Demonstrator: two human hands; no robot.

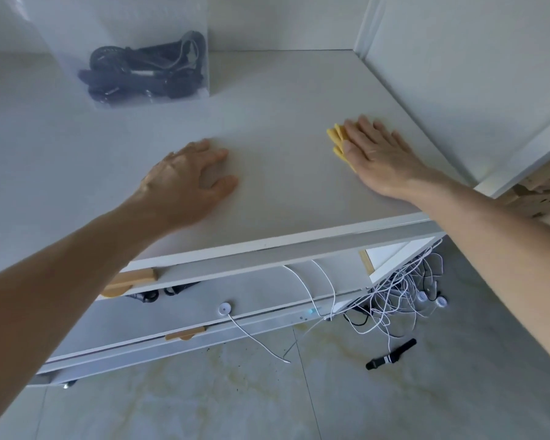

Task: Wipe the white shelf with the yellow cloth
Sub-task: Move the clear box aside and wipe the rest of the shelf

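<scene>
Right hand [377, 154]: flat, fingers spread, pressing the yellow cloth [338, 141] near the white shelf [277, 147] right edge.
Cloth: mostly hidden under the palm.
Left hand [188, 176]: loosely curled, empty, mid-shelf.

Bright, soft daylight, even and slightly hazy. Upper left of frame washed out, milky. Faint shadows under the hands. Strong wide-angle bending at the edges; forearms stretched in the lower corners. Mild overall softness.

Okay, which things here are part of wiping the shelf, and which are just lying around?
Part of the job:
yellow cloth
white shelf
right hand
left hand

Lying about:
clear bag of black cables
white cables
black strap
</scene>
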